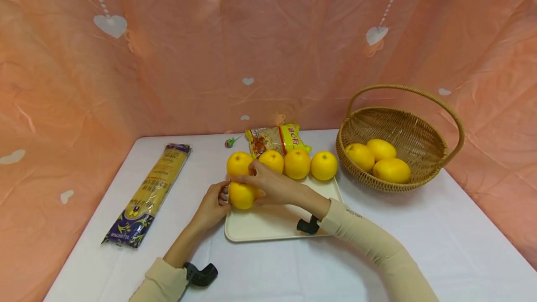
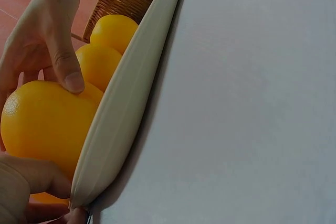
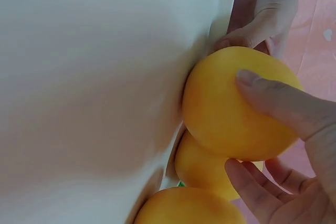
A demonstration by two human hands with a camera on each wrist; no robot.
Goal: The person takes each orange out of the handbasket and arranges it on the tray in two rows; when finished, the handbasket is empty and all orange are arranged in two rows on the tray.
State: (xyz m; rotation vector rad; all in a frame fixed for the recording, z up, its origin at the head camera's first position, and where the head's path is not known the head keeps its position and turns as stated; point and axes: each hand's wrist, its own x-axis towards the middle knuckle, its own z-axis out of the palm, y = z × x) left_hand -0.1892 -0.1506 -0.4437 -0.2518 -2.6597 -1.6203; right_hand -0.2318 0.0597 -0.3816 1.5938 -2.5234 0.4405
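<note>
In the head view, an orange (image 1: 242, 195) sits at the left side of a cream tray (image 1: 268, 227). My right hand (image 1: 272, 184) holds this orange, its thumb on the near side and the other fingers beyond; the right wrist view shows the thumb pressed on the orange (image 3: 236, 108). My left hand (image 1: 213, 205) is at the tray's left edge, its curled fingers gripping the rim close beside the same orange. In the left wrist view, the left hand (image 2: 31, 187) is partly cut off. Behind stands a row of several oranges (image 1: 297, 164) along the tray's far side.
A wicker basket (image 1: 394, 118) with lemons (image 1: 392, 170) stands at the right, its handle raised. A spaghetti pack (image 1: 148, 195) lies at the left. Behind the tray are a yellow noodle packet (image 1: 274, 140) and a lollipop (image 1: 230, 142). A pink curtain (image 1: 218, 50) hangs behind the table.
</note>
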